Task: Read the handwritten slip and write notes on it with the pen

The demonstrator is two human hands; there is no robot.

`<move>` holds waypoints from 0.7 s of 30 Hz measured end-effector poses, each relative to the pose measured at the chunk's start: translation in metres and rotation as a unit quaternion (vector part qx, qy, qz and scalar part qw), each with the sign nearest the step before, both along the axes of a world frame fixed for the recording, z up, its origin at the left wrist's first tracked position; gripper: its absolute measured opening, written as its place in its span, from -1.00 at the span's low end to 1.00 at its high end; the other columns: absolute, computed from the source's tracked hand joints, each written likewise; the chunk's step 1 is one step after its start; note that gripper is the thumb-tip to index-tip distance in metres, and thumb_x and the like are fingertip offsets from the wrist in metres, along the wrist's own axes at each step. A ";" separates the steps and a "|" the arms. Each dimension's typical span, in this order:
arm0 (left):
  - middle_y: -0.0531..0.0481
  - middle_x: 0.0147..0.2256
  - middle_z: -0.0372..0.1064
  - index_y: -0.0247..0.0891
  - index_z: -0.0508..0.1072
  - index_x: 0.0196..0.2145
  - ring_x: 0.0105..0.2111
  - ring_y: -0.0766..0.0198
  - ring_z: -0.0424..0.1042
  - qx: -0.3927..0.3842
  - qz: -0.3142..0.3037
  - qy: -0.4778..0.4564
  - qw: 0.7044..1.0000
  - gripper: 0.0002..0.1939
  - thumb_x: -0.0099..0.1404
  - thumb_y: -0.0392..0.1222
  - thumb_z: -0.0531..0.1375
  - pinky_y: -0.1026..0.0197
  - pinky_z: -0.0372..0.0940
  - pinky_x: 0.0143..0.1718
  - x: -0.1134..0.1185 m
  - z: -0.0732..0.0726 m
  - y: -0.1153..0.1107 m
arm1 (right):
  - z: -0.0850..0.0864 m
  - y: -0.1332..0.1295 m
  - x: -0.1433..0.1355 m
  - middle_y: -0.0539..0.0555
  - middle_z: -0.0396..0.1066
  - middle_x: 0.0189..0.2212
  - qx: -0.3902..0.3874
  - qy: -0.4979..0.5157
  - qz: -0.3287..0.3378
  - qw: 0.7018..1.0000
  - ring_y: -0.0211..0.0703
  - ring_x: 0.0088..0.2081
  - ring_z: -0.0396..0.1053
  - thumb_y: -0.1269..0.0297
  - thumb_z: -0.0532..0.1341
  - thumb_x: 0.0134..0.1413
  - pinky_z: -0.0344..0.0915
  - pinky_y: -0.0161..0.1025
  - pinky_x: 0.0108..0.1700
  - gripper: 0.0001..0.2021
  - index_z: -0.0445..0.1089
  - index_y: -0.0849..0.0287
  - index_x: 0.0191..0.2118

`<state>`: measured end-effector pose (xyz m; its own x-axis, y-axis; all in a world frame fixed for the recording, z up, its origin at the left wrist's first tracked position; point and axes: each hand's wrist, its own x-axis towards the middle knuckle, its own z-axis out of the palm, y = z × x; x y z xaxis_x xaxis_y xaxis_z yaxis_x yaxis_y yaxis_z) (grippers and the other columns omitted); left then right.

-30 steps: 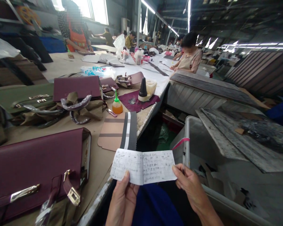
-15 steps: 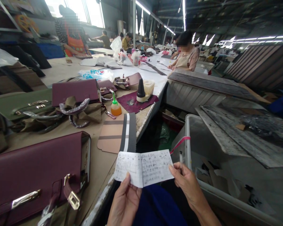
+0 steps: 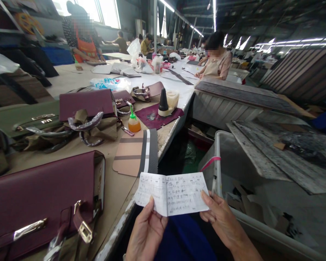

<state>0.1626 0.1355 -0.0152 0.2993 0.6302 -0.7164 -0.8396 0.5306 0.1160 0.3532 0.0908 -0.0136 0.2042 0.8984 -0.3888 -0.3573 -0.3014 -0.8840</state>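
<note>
A small open notebook (image 3: 174, 194) with handwritten pages is held up between my two hands, past the table's edge. My left hand (image 3: 149, 224) grips its lower left part, thumb on the page and fingers beneath. Pinching the right page's edge is my right hand (image 3: 220, 214); a pen (image 3: 214, 181) sticks up from behind its fingers. Just beyond the notebook lies a tan panel with dark stripes (image 3: 129, 152) and a dark grey strip with a white band (image 3: 149, 150). To the left rests a large burgundy handbag (image 3: 49, 192) with gold hardware.
Farther up the table (image 3: 116, 185) are a green-tipped bottle of orange liquid (image 3: 134, 123), a black cone (image 3: 163, 99) on burgundy cloth, more burgundy handbags (image 3: 85, 103) and a green one (image 3: 29, 117). A grey bin (image 3: 218, 156) with scraps stands at right. Co-workers (image 3: 217, 58) sit farther back.
The notebook and both hands have shifted slightly right. My right hand has slid a little along the page edge, and the pen leans differently.
</note>
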 end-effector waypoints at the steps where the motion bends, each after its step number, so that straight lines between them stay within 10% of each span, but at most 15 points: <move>1: -0.26 -0.16 0.49 -0.38 0.26 0.09 -0.22 0.13 0.51 0.003 -0.006 0.005 1.000 -0.62 0.32 -0.44 0.06 0.15 0.47 -0.25 0.000 0.001 0.000 | 0.002 0.000 0.000 -0.12 0.07 -0.65 0.003 0.015 -0.010 1.000 -0.45 -0.63 -0.21 -0.01 0.37 -0.03 -0.01 -0.40 -0.56 -0.63 0.42 0.26 -0.40; 15: -0.13 -0.39 0.49 -0.40 0.42 -0.21 -0.45 0.28 0.46 -0.032 -0.089 0.049 0.994 -0.87 0.27 -0.32 0.18 0.25 0.40 -0.42 0.009 0.009 -0.002 | 0.024 0.004 0.005 0.00 0.28 -0.57 0.010 0.071 -0.067 0.995 -0.34 -0.57 0.09 0.11 0.48 -0.21 0.16 -0.42 -0.57 -0.73 0.51 0.11 -0.39; 21: -0.18 -0.12 0.45 -0.34 0.37 -0.06 -0.23 0.23 0.45 0.035 -0.112 0.041 0.992 -0.71 0.28 -0.20 0.19 0.20 0.36 -0.17 0.002 0.014 -0.007 | 0.034 0.006 0.004 0.01 0.35 -0.54 -0.007 0.062 -0.072 0.996 -0.31 -0.56 0.18 0.11 0.51 -0.30 0.19 -0.42 -0.57 -0.69 0.54 0.08 -0.36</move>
